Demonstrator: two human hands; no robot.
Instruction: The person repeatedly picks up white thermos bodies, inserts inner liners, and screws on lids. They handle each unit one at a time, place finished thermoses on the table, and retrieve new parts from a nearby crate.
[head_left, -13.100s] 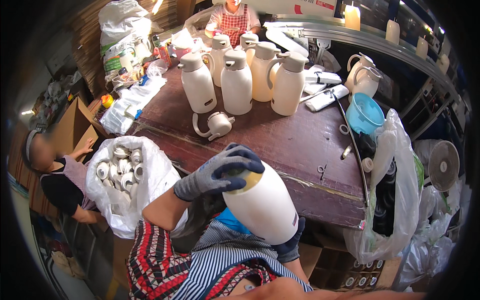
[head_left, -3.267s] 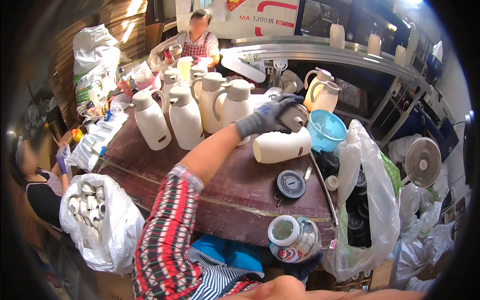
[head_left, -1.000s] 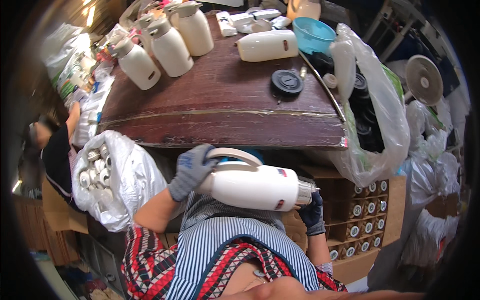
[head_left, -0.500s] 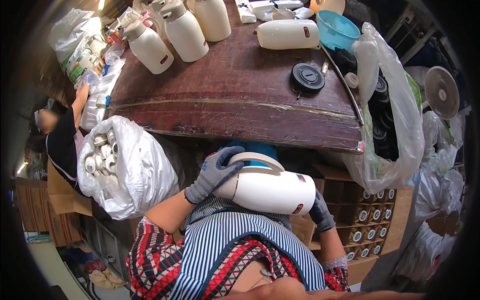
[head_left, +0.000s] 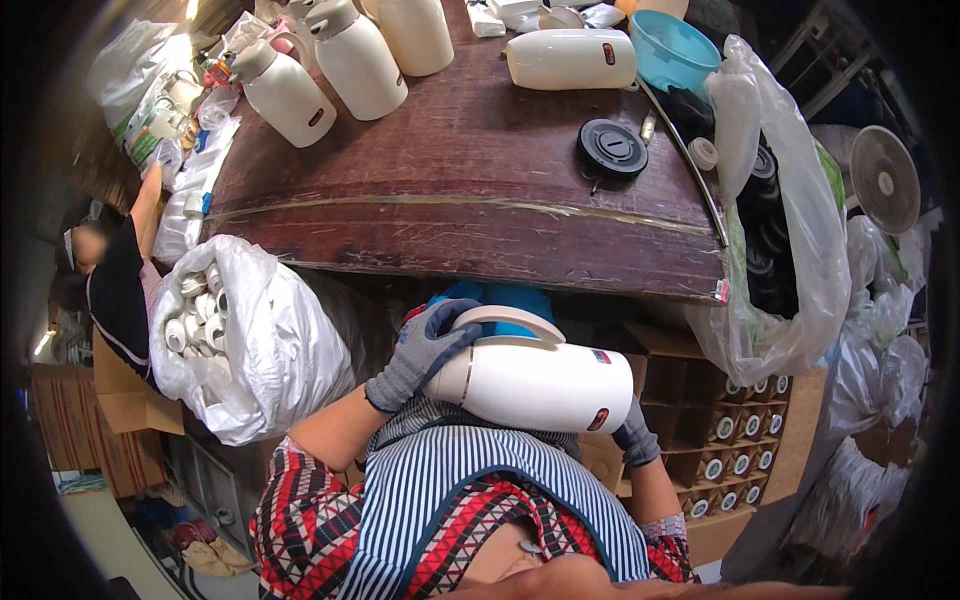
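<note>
A white thermos jug body [head_left: 545,383] lies sideways across my lap, below the table's front edge. My left hand [head_left: 418,352], in a grey glove, grips its left end beside the curved handle. My right hand [head_left: 634,436], also gloved, holds the jug's right end from below and is mostly hidden by it. Another white jug body [head_left: 570,58] lies on its side at the far end of the dark wooden table [head_left: 470,190]. A round black lid [head_left: 612,149] rests on the table's right part.
Upright white jugs [head_left: 345,65] stand at the table's far left. A blue bowl [head_left: 673,48] sits far right. A clear bag of black parts [head_left: 775,240] hangs at the right edge. A white bag of caps [head_left: 235,335] is at my left, with a person [head_left: 115,290] beyond it.
The jug in my lap has turned slightly, its handle now on top, and my left hand has shifted along its left end. The view has tilted a little lower.
</note>
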